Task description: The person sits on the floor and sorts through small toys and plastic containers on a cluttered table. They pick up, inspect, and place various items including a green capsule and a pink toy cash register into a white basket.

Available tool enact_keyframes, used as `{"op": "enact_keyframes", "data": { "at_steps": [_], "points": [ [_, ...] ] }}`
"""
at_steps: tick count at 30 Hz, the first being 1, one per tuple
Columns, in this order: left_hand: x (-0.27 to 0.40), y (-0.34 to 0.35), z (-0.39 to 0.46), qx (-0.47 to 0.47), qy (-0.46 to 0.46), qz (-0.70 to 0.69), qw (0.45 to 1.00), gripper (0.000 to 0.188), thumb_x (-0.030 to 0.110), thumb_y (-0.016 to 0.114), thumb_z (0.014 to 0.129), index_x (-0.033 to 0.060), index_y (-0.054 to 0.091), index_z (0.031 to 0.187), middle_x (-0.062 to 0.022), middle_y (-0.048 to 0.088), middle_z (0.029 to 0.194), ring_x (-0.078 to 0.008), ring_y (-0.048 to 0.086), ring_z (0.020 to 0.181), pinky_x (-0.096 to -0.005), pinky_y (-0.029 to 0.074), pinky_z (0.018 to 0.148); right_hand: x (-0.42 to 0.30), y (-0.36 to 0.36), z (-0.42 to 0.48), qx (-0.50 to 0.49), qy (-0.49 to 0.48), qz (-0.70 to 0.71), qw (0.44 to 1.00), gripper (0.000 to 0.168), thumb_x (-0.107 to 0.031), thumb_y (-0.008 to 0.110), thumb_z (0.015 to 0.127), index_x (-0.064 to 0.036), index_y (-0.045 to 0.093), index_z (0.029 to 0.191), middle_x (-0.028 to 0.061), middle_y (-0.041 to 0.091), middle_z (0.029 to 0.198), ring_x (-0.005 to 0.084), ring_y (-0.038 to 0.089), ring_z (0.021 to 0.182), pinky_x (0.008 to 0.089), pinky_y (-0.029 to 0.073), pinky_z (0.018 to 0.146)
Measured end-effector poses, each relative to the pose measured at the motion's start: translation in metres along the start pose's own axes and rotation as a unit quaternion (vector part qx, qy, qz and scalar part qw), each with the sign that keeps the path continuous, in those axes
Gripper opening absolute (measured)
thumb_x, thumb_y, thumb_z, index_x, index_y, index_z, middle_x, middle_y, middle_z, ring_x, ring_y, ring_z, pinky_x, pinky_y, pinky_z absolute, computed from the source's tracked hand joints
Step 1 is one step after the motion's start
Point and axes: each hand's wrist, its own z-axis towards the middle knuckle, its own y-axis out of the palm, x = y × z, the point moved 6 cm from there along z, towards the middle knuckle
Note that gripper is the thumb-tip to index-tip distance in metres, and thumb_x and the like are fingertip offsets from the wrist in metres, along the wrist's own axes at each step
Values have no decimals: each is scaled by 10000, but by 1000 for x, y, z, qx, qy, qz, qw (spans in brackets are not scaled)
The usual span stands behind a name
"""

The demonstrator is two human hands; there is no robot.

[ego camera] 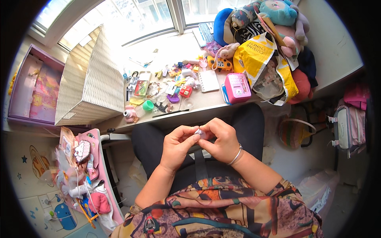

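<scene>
Above my lap, my left hand (179,145) and my right hand (219,139) meet at the fingertips. Between them they pinch a small, shiny, translucent round object (201,134); fingers cover part of it, and I cannot tell exactly what it is. In front of my knees lies a pile of small toys on the windowsill ledge. Nearest to the hands there are a clear plastic cup (188,103), a red toy block (186,91), a purple plastic piece (173,98) and a green cup (148,105).
A white woven basket (102,86) lies tipped at the left, beside a purple box (18,98). Right of a spiral notebook (209,81) stands a pink toy safe (238,88). Plush toys (275,12) and a yellow plastic bag (256,53) crowd the right end. A cluttered pink table (104,166) is at lower left.
</scene>
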Motion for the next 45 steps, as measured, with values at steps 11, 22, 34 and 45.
{"op": "enact_keyframes", "data": {
  "at_steps": [11, 22, 34, 45],
  "points": [
    [-19, -9, 8, 6, -92, -260, 961, 213, 135, 552, 971, 14, 558, 1146, -130, 650, 1091, -199, 663, 980, -313, 551, 838, 4, 4, 11, 5, 40, 34, 999, 308, -97, 738, 752, -18, 667, 1041, 78, 586, 871, 142, 586, 659, 262, 509, 617],
    [-21, -8, 8, -32, -74, -280, 957, 223, 199, 546, 979, 20, 572, 1109, -131, 656, 1084, -213, 662, 975, -335, 549, 852, 2, 2, 12, 9, 13, 42, 999, 272, -115, 738, 795, -8, 674, 1037, 74, 597, 896, 109, 572, 668, 236, 492, 607],
    [196, -128, -7, 341, 403, 203, 825, 256, -11, 647, 883, 1, 573, 1128, -46, 621, 1017, -104, 593, 892, -216, 480, 810, 52, 16, -6, 19, 174, 127, 976, 227, -94, 657, 882, 20, 632, 1077, 38, 624, 870, 64, 560, 693, 210, 477, 645],
    [250, -307, 37, 491, 119, 559, 658, 282, 209, 654, 820, 75, 665, 1068, -120, 698, 960, -251, 662, 886, -371, 484, 835, 60, 26, -8, -30, 190, 109, 975, 215, -93, 657, 875, 18, 643, 1058, 55, 637, 872, 84, 583, 705, 220, 488, 662]
  ]
}}
